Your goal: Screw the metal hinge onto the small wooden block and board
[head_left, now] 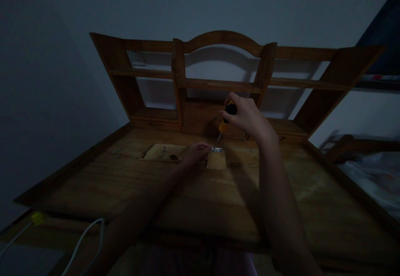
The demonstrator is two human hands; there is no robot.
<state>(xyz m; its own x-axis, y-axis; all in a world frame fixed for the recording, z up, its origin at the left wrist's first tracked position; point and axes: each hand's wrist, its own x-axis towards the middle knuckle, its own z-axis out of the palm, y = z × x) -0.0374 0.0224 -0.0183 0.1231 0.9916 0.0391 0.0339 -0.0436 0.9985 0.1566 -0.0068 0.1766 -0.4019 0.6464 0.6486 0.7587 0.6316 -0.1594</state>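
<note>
My right hand [248, 115] is closed round the black and yellow handle of a screwdriver [223, 126]. The screwdriver leans slightly, its thin shaft pointing down to a small shiny metal piece, perhaps a hinge [216, 149]. This metal piece lies along the far edge of a small pale wooden block [216, 161] on the desk. From the left, my left hand [196, 151] holds the block's side near the metal piece, fingers pressed together. Its fingertips are partly hidden and dim. Whether the screwdriver tip sits in a screw cannot be made out.
The wooden desk [131, 188] carries a shelf unit [218, 85] at its back against the wall. A pale, worn board or patch [164, 151] lies left of my left hand. Small thin metal items [117, 151] lie farther left. A white cable [81, 237] hangs at the front left.
</note>
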